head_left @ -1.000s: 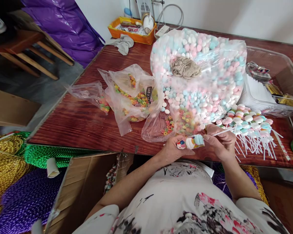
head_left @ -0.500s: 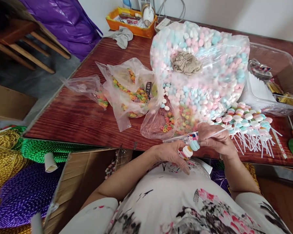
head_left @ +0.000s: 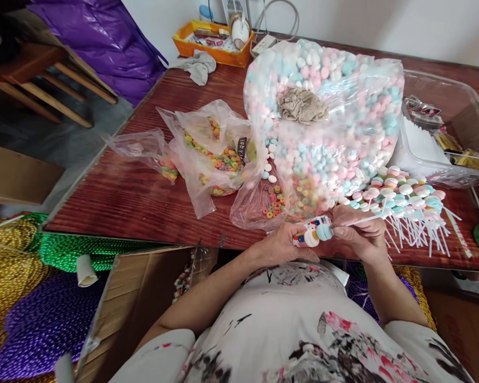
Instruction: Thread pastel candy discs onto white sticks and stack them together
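My right hand (head_left: 361, 234) pinches the white stick of a candy skewer (head_left: 322, 233), whose pale blue and white discs point left toward my other hand. My left hand (head_left: 281, 246) is closed around a small printed clear bag (head_left: 299, 238) at the skewer's tip. The printed film lies along the candy; how far the discs sit inside it I cannot tell. Just right of my right hand is a pile of similar candy skewers (head_left: 407, 197), their white sticks toward me.
A big clear bag of pastel candies (head_left: 335, 138) carries a crumpled brown cloth (head_left: 303, 105). Left of it are bags of coloured rings (head_left: 223, 154). A clear plastic bin (head_left: 447, 88) stands right, an orange tray (head_left: 213, 49) at the back. An open cardboard box (head_left: 131, 308) sits below the table edge.
The candy skewer has turned from slanting to nearly level, and the printed film now lies along it. My left fingers have closed in around the bag; my right hand has shifted slightly right.
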The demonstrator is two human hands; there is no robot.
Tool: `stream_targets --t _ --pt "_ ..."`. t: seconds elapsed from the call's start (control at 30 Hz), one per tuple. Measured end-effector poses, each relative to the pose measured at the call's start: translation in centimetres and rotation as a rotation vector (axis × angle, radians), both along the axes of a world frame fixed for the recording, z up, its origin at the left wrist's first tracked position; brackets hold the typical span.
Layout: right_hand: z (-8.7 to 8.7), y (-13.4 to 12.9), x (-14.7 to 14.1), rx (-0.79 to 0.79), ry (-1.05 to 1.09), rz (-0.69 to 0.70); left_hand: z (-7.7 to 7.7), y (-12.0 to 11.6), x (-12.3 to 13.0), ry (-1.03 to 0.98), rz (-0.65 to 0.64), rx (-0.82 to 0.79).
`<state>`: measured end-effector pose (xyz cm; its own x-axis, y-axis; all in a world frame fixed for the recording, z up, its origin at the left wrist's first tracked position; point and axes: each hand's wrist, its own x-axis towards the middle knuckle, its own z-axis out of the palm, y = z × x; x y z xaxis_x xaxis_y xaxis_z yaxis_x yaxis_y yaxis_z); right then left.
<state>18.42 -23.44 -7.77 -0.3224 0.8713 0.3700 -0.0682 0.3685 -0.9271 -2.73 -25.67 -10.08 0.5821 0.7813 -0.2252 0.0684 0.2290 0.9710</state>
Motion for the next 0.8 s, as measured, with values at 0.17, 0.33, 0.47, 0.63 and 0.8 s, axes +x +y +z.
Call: stream_targets --t 0.17,0.33,0.47,0.63,0.8 --pt "-1.3 0.5 0.2 -0.003 -0.08 0.045 -0.5 -0.1 -0.1 -0.072 0.036 -0.14" --pt "-2.3 0.5 -0.2 -0.138 0.035 -0.148 -0.3 -0.1 -0.6 -0.127 0.047 -0.27" --pt "-2.3 -0.3 -1.6 -0.201 0.02 -0.22 -0.1 0.0 -0.1 -0.036 0.081 -0.048" --pt "-2.0 -0.8 -3.1 -0.161 0.043 -0.169 -0.3 0.2 0.3 0.0 0.061 0.04" --pt "-1.2 1.4 -2.1 -0.133 0.024 0.082 0.3 1.0 -1.0 -0.092 -0.192 -0.281"
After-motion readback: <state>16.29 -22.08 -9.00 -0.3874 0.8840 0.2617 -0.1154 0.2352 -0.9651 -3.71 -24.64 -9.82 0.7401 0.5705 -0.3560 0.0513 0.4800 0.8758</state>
